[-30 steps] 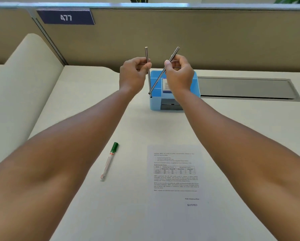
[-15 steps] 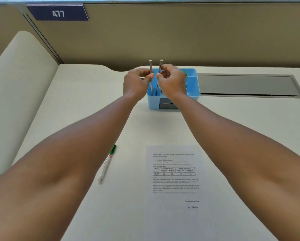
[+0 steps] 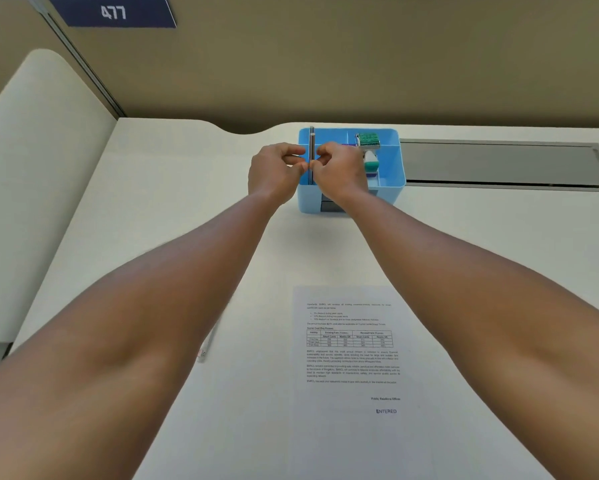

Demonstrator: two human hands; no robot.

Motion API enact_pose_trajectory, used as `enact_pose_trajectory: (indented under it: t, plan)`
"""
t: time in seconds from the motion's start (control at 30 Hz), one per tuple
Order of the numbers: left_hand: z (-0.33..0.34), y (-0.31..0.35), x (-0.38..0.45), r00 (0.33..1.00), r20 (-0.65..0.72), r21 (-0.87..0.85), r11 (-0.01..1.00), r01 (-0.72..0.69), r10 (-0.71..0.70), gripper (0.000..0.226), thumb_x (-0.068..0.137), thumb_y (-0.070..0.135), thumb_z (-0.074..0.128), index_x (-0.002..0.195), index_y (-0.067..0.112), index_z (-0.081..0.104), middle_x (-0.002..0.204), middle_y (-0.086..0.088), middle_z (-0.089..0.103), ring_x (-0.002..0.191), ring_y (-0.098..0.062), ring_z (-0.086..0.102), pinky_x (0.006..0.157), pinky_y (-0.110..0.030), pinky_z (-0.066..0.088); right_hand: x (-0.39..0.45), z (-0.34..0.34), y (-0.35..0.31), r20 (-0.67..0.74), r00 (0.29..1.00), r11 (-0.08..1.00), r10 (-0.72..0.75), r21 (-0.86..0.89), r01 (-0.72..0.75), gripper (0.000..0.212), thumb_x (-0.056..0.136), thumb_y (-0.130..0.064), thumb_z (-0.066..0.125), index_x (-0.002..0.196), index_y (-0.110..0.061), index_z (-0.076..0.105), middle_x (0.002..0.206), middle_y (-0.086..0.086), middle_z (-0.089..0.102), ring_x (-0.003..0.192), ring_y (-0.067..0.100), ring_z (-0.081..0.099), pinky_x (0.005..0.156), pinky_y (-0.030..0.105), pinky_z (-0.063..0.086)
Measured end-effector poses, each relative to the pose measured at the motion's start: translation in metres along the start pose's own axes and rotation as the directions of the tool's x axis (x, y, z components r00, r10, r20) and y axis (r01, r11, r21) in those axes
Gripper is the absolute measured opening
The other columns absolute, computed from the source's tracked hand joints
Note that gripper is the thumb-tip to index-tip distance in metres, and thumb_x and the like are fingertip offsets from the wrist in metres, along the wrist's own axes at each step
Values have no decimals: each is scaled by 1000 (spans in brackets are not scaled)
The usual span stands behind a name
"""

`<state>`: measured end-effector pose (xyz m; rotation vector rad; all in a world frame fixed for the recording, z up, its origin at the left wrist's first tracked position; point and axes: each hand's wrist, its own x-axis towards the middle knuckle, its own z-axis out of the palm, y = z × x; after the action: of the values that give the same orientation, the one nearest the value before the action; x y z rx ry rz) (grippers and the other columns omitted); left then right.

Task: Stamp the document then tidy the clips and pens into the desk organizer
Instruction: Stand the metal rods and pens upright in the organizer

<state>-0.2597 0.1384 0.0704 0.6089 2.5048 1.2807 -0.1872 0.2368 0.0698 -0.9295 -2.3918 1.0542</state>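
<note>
**Pens held upright in the blue organizer**

Just above the frame's centre we see thin metal pens (image 3: 312, 150) standing upright in the left compartment of the blue desk organizer (image 3: 391, 183) (whether one or two, we cannot tell, since they overlap). The left hand (image 3: 275, 171) and right hand (image 3: 339, 169) meet at the pens, fingers curled and pinched against the shaft from either side. A green-topped stamp (image 3: 368, 140) and a white-and-green object (image 3: 371, 161) sit in the organizer's right compartments. Lower right of centre, the document (image 3: 351, 344) lies flat on the white worktop (image 3: 187, 188), with "ENTERED" stamped near its bottom. A marker (image 3: 206, 344) shows partly beside the left forearm. A "477" plate (image 3: 112, 12) hangs upper left.
</note>
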Motion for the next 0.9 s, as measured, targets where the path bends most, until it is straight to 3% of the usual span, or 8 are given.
enact_pose_trajectory:
  t: [0.23,0.33,0.43,0.57,0.63,0.77,0.9]
  plan:
    - [-13,-9,-4,996,-72,-41,998,50,-53,21,92,21,66,112,25,73,96,9,73,88,-7,67,83,-30,57,-15,3,-5,-129,987,992,-95,75,105,13,89,-6,59,101,-4,65,93,9,66,87,19,60,78,34,54]
    - [-22,-18,-7,993,-94,-35,997,62,-65,20,91,21,66,110,26,73,93,11,72,86,-5,67,80,-28,58,-33,14,-9,-90,980,976,-178,113,187,13,88,-7,61,100,-4,66,91,9,65,82,18,61,74,31,55]
    - [-33,-31,-11,990,-109,3,996,90,-89,20,92,22,66,109,28,72,92,13,71,87,-4,67,78,-26,57,-51,28,-12,23,976,968,-218,131,213,13,89,-11,63,100,-7,68,92,5,66,80,14,61,74,29,56]
    - [-53,-57,-19,986,-105,85,987,139,-129,21,91,22,63,107,30,73,93,14,71,89,-7,67,76,-24,53,-73,46,-13,201,953,971,-228,121,207,13,87,-13,66,99,-11,71,95,5,68,80,16,64,79,36,55]
    - [-65,-71,-24,985,-94,141,978,155,-143,22,91,22,62,107,29,73,94,14,71,90,-9,67,76,-25,52,-82,53,-15,295,929,974,-223,102,202,12,87,-15,66,97,-14,72,96,2,67,81,16,64,81,37,54]
    - [-84,-99,-33,979,-59,222,953,205,-197,23,91,21,62,110,30,72,106,12,71,94,-13,66,63,-25,50,-98,65,-19,491,848,976,-198,23,215,14,87,-23,67,99,-20,72,100,-2,64,89,16,61,84,38,53]
    - [-97,-127,-42,964,-40,338,904,262,-264,36,89,15,62,124,26,64,129,5,63,115,-18,60,95,-33,48,-112,77,-20,688,706,952,-168,-74,298,26,88,-27,67,114,-24,68,118,1,54,102,19,58,92,37,48]
